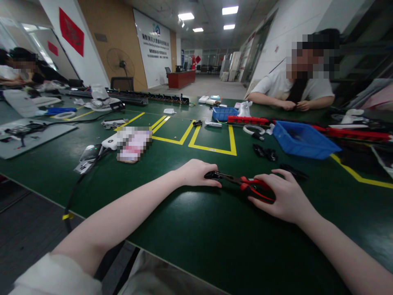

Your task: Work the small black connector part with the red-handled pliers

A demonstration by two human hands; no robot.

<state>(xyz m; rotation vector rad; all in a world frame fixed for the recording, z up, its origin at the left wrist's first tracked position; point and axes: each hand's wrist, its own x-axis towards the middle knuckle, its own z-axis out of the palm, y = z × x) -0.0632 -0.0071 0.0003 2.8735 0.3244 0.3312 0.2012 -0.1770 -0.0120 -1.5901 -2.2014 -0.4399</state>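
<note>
My right hand (281, 192) is closed round the red handles of a pair of long-nose pliers (245, 181), whose dark jaws point left. Between the thumb and fingers of my left hand (196, 173) is a small black part (211, 175). The tips of the pliers meet this part; whether the jaws grip it I cannot tell. Both hands are just above the green table (184, 221). Behind my right hand lie several similar black pieces (264, 152), beside a blue bin (302, 139).
A phone (134, 145) and a white device with a black cable (92, 153) lie to the left. Farther back are a smaller blue bin (225, 114), red strips (248, 120) and yellow tape outlines (212, 150). Across the table sits another person (294, 86); others are at far left.
</note>
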